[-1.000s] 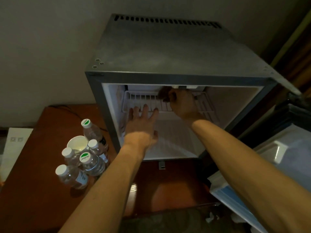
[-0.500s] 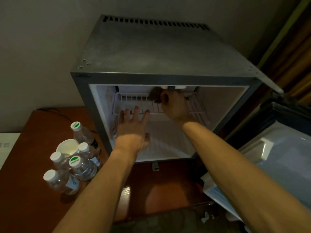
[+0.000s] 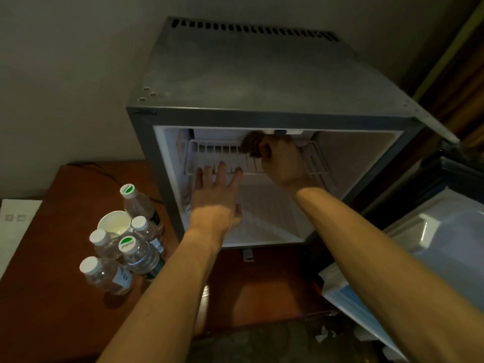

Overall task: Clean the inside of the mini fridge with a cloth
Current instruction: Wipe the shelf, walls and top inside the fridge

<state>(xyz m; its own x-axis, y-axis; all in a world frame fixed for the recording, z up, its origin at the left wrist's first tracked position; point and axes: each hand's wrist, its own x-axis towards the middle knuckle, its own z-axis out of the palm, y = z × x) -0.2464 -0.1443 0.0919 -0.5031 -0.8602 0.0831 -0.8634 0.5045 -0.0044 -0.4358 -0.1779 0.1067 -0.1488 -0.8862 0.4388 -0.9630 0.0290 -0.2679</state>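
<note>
Fingers [image 3: 264,149] of right hand [image 3: 282,163] pinch cloth [image 3: 251,146] inside mini fridge [image 3: 262,74].

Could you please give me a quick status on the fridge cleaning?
Right hand grips dark cloth above the wire shelf. Left hand open, fingertips at shelf edge. Nothing blocking.

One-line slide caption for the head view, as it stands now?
Right hand grips a dark cloth at the open mini fridge's wire shelf; left hand open below.
</note>
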